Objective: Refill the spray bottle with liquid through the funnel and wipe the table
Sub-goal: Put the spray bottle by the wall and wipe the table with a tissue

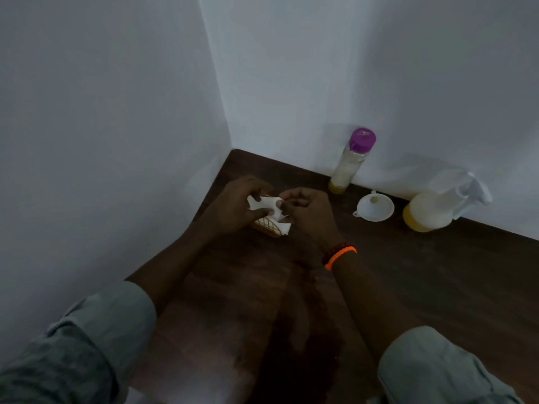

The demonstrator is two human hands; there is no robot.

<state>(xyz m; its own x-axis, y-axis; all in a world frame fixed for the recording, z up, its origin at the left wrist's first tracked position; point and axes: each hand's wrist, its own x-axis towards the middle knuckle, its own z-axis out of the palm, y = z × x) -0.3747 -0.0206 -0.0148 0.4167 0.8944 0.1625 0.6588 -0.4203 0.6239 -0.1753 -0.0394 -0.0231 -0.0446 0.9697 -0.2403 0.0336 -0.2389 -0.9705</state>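
Left hand [233,207] and right hand [306,212], fingers curled, both pinch a white tissue [267,207] over its wicker holder [268,227]; wiping not begun, judging by this. Funnel [374,207] lies on table [437,272], apart from spray bottle [437,207] w/ head on: refill appears done, can't confirm.

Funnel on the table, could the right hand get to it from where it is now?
Probably yes. The funnel lies just to the right of the right hand with bare table between them, but that hand would first have to let go of the tissue.
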